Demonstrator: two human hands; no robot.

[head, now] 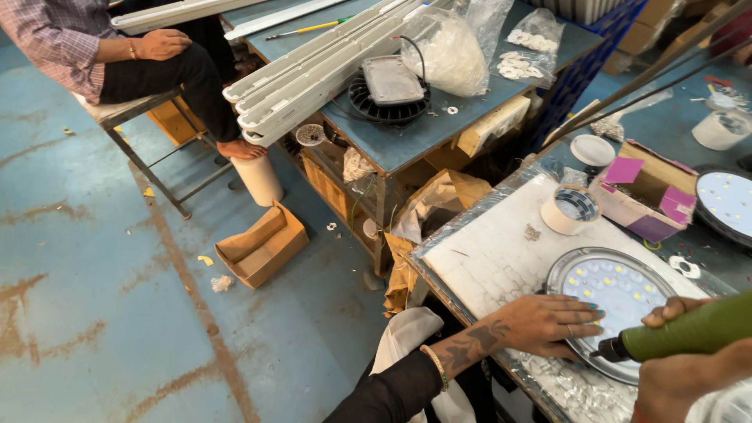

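Hands: I am pressing left hand (548, 323) flat on round silver LED lamp (615, 291); right hand (689, 368), at 3 o'clock, is gripping green cylindrical power screwdriver (689, 333); tip slippage risks scratching lens.

The scene is evenly and fairly brightly lit, with soft, diffuse light and no hard beam. Shadows are faint and short: a dim one lies under the open brown cardboard box (261, 245) on the worn blue floor (94, 313). Mild glare sits on the clear crinkled plastic bag (450, 47) and on the round silver-rimmed lamp panel (615, 290). Straight edges bow toward the corners from wide-angle distortion. The green cylindrical power tool (689, 330) at the lower right looks slightly soft.
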